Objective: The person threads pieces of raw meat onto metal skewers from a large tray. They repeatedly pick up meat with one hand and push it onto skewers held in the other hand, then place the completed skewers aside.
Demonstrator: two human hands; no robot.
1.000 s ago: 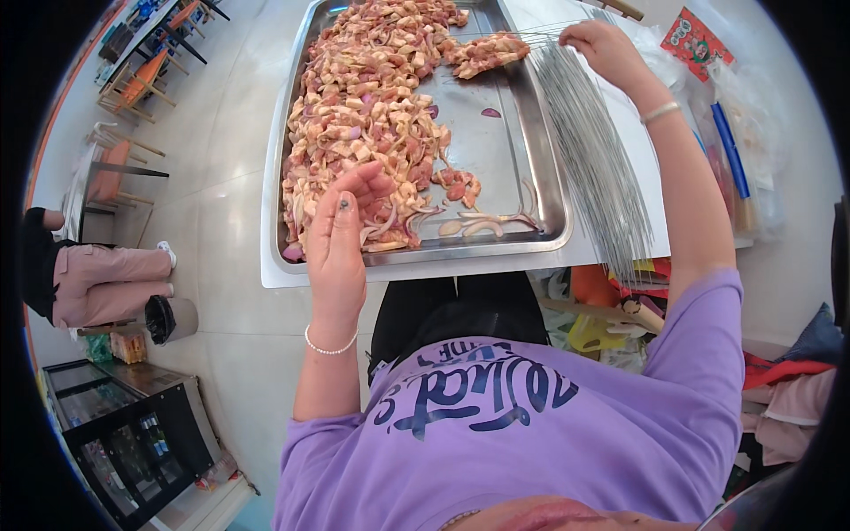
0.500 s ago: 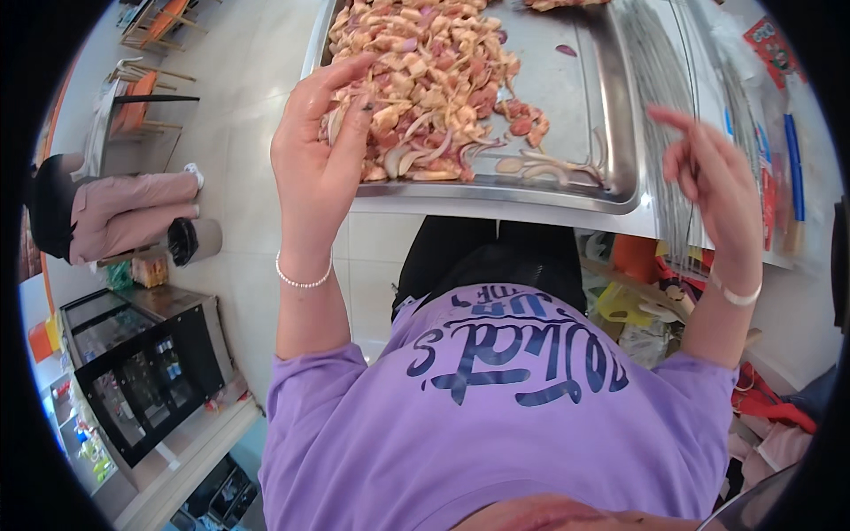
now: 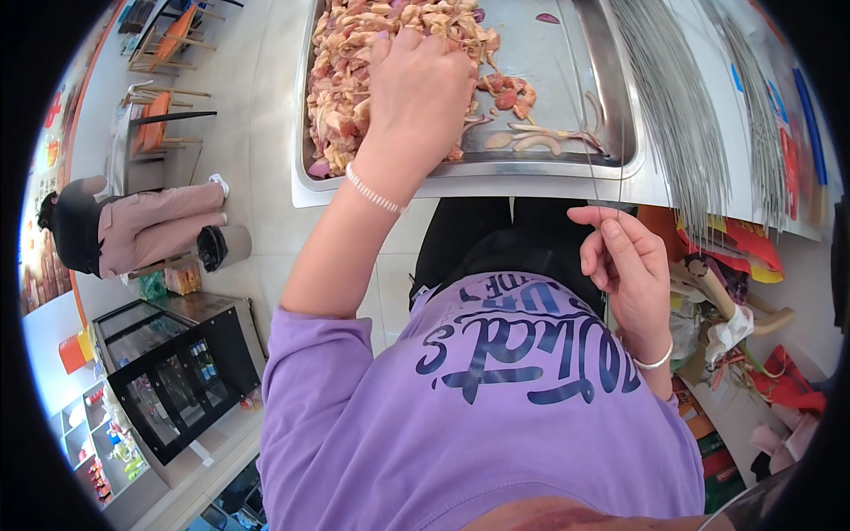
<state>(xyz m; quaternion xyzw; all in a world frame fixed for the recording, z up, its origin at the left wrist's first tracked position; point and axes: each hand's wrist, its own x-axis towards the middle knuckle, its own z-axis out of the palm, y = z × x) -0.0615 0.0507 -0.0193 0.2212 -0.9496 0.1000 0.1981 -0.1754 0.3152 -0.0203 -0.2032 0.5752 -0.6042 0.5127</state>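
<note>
A steel tray (image 3: pixel 460 168) holds a heap of raw meat pieces (image 3: pixel 345 80) with some onion slices. My left hand (image 3: pixel 416 97) lies palm-down on the heap, its fingertips buried among the pieces, so I cannot see if it grips any. My right hand (image 3: pixel 620 265) is lower, in front of my purple shirt, pinching a thin metal skewer (image 3: pixel 589 133) between thumb and forefinger. The skewer points up over the tray's near rim. A thick bundle of bare metal skewers (image 3: pixel 673 106) lies on the white table right of the tray.
A second bundle of skewers (image 3: pixel 753 115) lies further right. Bags and clutter (image 3: pixel 735 257) sit below the table edge on the right. To the left are a seated person (image 3: pixel 133 221), orange chairs (image 3: pixel 168 35), a bin (image 3: pixel 221 246) and a glass-front fridge (image 3: pixel 177 372).
My left hand has gone from raised at the tray's near edge onto the meat heap. My right hand came down toward my chest and now pinches a skewer.
</note>
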